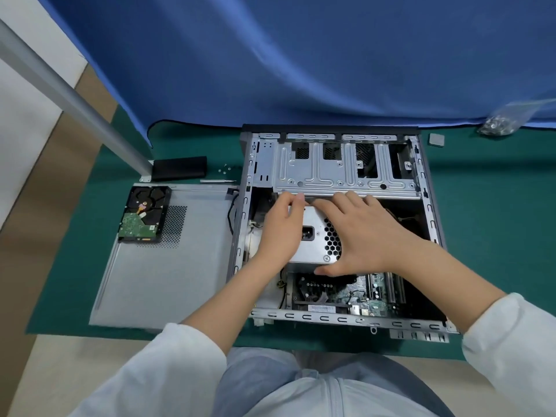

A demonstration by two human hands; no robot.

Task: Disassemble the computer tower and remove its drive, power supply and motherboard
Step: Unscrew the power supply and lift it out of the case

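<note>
Your computer case lay open on its side on the green mat covering the bench. Both of your hands were on the silver power supply, which sat inside the case just below the drive cage. Your left hand gripped its left end, fingers curled over the far top edge. Your right hand spread wide across its right side, fingers reaching the far edge and the thumb hooked under the near edge. The motherboard was still in the case, showing beneath the power supply near your wrists.

The hard drive was already out, lying circuit side up on the removed side panel, which rested flat on the mat left of the case. Beyond the panel lay a black box, a slim tool and a few loose screws. A clear bag of screws sat at the far right by the blue cloth.
</note>
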